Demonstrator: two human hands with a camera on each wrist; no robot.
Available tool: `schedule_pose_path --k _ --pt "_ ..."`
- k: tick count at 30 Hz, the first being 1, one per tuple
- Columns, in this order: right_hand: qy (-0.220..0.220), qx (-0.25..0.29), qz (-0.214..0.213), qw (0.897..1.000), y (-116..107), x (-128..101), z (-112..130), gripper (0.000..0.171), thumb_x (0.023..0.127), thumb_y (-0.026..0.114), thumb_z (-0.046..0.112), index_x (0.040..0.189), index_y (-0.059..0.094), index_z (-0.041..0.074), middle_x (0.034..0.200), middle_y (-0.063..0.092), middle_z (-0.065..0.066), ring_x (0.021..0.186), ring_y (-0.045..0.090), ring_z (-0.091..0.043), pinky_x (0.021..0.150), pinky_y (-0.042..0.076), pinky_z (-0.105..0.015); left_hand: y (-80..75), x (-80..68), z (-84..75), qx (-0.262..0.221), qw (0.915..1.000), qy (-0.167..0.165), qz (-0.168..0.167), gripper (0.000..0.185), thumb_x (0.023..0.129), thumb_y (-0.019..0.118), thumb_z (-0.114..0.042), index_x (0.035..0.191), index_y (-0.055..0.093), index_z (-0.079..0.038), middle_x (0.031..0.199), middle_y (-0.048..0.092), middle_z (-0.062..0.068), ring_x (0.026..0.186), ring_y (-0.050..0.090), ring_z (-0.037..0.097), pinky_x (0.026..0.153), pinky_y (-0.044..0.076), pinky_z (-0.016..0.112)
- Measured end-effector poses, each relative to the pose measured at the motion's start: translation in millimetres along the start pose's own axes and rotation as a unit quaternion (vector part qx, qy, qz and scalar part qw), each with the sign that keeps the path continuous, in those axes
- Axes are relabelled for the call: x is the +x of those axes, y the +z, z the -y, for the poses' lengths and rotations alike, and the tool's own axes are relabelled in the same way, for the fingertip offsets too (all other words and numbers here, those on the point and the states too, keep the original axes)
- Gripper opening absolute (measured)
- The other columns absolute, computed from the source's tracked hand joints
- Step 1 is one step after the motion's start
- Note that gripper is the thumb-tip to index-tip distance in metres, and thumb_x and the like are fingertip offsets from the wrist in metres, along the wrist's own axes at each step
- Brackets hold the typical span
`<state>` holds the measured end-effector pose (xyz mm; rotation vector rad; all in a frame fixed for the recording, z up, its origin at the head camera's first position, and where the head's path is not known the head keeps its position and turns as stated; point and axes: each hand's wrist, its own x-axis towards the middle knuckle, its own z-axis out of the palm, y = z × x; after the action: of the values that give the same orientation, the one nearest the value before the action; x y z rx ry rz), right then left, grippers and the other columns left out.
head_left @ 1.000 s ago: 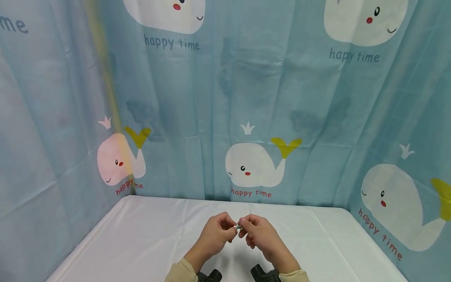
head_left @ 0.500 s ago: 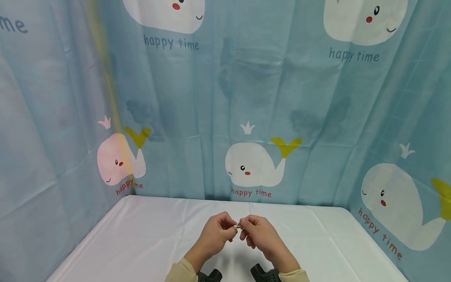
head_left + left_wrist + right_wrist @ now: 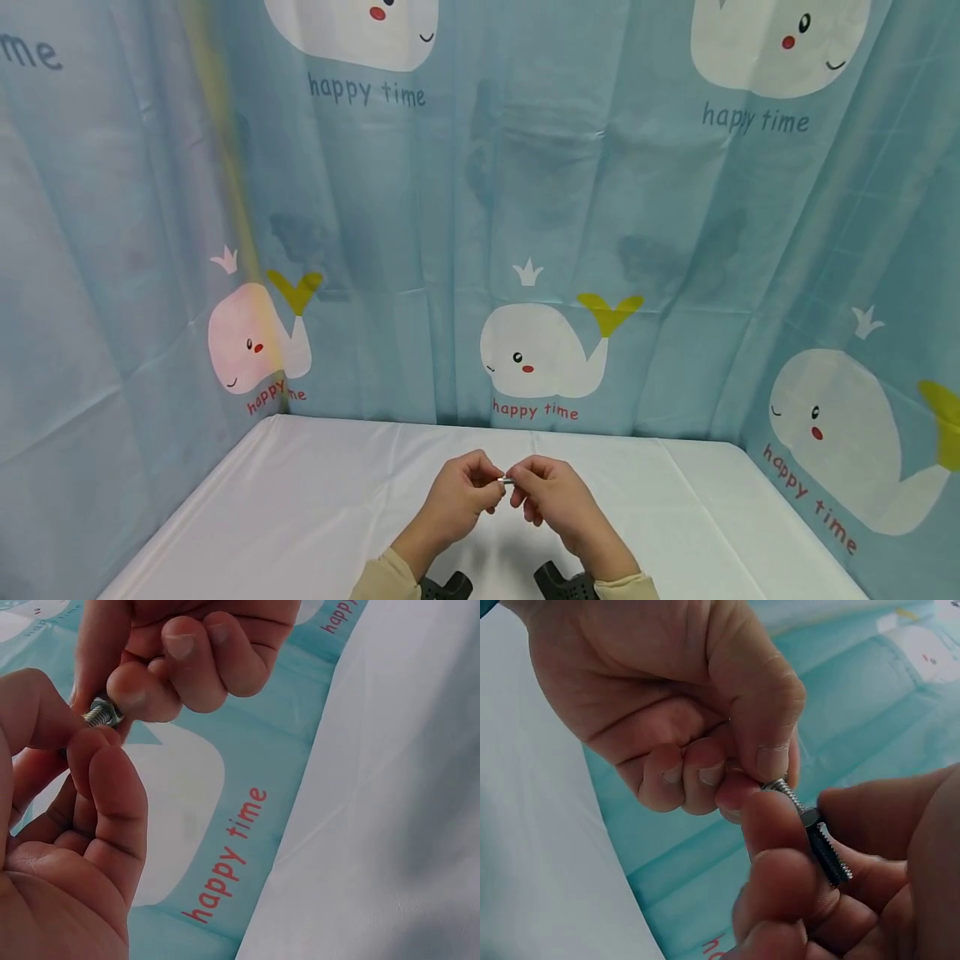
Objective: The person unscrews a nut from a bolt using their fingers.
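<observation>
A small silvery threaded bolt [image 3: 508, 481] is held between two hands above the white table. My left hand [image 3: 459, 500] pinches one end of it between thumb and fingertips, which hide that end. Partway along the thread sits a hexagonal nut [image 3: 810, 817], and my right hand [image 3: 553, 504] has its thumb and finger on it. Beyond the nut, a darker threaded length [image 3: 831, 859] sticks out towards the right palm. In the left wrist view, a short stretch of thread [image 3: 96, 715] shows between the two sets of fingertips.
White cloth covers the table [image 3: 300, 500]. Blue curtains [image 3: 390, 250] printed with whales hang behind it and along both sides. Dark devices [image 3: 447, 586] are worn at both wrists, below beige sleeves [image 3: 387, 577].
My right fingers have shifted slightly at the bolt. My left hand keeps the same pinch, and both hands stay in place.
</observation>
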<state>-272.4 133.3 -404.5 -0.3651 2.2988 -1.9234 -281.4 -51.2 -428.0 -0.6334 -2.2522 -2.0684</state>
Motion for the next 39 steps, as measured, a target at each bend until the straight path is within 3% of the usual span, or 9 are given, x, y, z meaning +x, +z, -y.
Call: schedule_pose_path --k 5,11,15,18,25,28,32,36,39 --pt "0.006 0.012 -0.007 1.0 -0.8 1.3 0.4 0.037 0.092 0.067 0.017 0.125 0.061 0.004 0.099 0.067 -0.011 0.064 0.059 -0.021 0.054 0.048 -0.03 -0.5 0.1 0.7 -0.003 1.0 -0.004 -0.002 0.006 0.09 0.067 -0.002 0.092 0.066 -0.007 0.079 0.065 0.01 0.067 0.059 0.022 0.059 0.05 0.03" --pt "0.011 0.002 -0.008 1.0 -1.3 1.0 0.0 0.032 0.101 0.059 0.032 0.107 0.067 0.001 0.079 0.066 -0.01 0.056 0.053 -0.017 0.049 0.045 -0.027 -0.4 0.0 1.0 -0.001 1.0 0.0 -0.002 0.005 0.089 0.067 -0.002 0.093 0.066 -0.005 0.079 0.065 0.009 0.066 0.06 0.021 0.058 0.049 0.029" --pt "0.001 0.016 -0.01 1.0 -1.1 1.5 1.0 0.022 0.097 0.062 0.018 0.111 0.066 0.002 0.088 0.066 -0.011 0.061 0.055 -0.019 0.052 0.046 -0.028 -0.5 0.4 0.2 -0.006 1.0 0.002 -0.006 0.005 0.089 0.067 -0.002 0.094 0.066 -0.004 0.08 0.064 0.008 0.067 0.06 0.02 0.058 0.049 0.029" --pt "0.006 0.027 -0.013 1.0 -0.5 1.6 1.3 0.029 0.094 0.063 0.015 0.12 0.062 0.002 0.098 0.067 -0.011 0.064 0.058 -0.021 0.054 0.048 -0.029 -0.5 1.1 1.0 -0.014 0.9999 0.001 -0.007 0.005 0.089 0.067 -0.001 0.094 0.066 -0.002 0.08 0.064 0.007 0.067 0.059 0.02 0.058 0.049 0.029" --pt "0.004 0.002 -0.008 1.0 -1.2 2.5 -3.7 0.03 0.102 0.057 0.029 0.104 0.067 0.001 0.077 0.066 -0.01 0.056 0.053 -0.016 0.05 0.046 -0.027 0.4 2.2 4.0 -0.012 0.9999 0.002 -0.008 0.005 0.089 0.065 0.001 0.094 0.066 -0.001 0.079 0.064 0.007 0.066 0.059 0.02 0.056 0.048 0.028" --pt "-0.008 0.007 -0.015 1.0 -1.0 2.5 -1.2 0.021 0.098 0.06 0.018 0.109 0.067 0.002 0.087 0.067 -0.011 0.06 0.056 -0.019 0.052 0.047 -0.029 0.3 2.2 2.5 -0.006 0.9999 0.005 -0.011 0.005 0.089 0.065 0.001 0.094 0.065 0.001 0.079 0.063 0.006 0.067 0.058 0.019 0.056 0.048 0.028" --pt "-0.003 0.014 -0.024 1.0 -0.1 2.0 1.9 0.027 0.095 0.062 0.017 0.118 0.064 0.002 0.099 0.068 -0.011 0.064 0.06 -0.022 0.055 0.049 -0.03 0.0 2.0 1.3 -0.014 0.9998 0.003 -0.012 0.005 0.089 0.065 0.0 0.095 0.065 0.001 0.079 0.063 0.007 0.067 0.058 0.02 0.057 0.048 0.028" --pt "0.005 0.006 -0.02 1.0 0.7 1.9 -1.6 0.03 0.1 0.06 0.029 0.109 0.067 0.001 0.083 0.068 -0.01 0.058 0.057 -0.019 0.052 0.048 -0.029 0.2 0.8 -0.6 -0.018 0.9998 0.002 -0.013 0.005 0.089 0.067 -0.001 0.094 0.066 -0.002 0.078 0.064 0.007 0.066 0.059 0.02 0.056 0.049 0.03" --pt "-0.003 0.0 -0.015 1.0 0.4 2.1 -2.7 0.026 0.1 0.061 0.026 0.104 0.068 0.001 0.079 0.067 -0.01 0.057 0.055 -0.018 0.051 0.046 -0.029 0.0 0.0 -1.8 -0.013 0.9998 0.003 -0.013 0.005 0.089 0.067 -0.002 0.093 0.066 -0.002 0.077 0.064 0.006 0.066 0.06 0.019 0.057 0.049 0.03"
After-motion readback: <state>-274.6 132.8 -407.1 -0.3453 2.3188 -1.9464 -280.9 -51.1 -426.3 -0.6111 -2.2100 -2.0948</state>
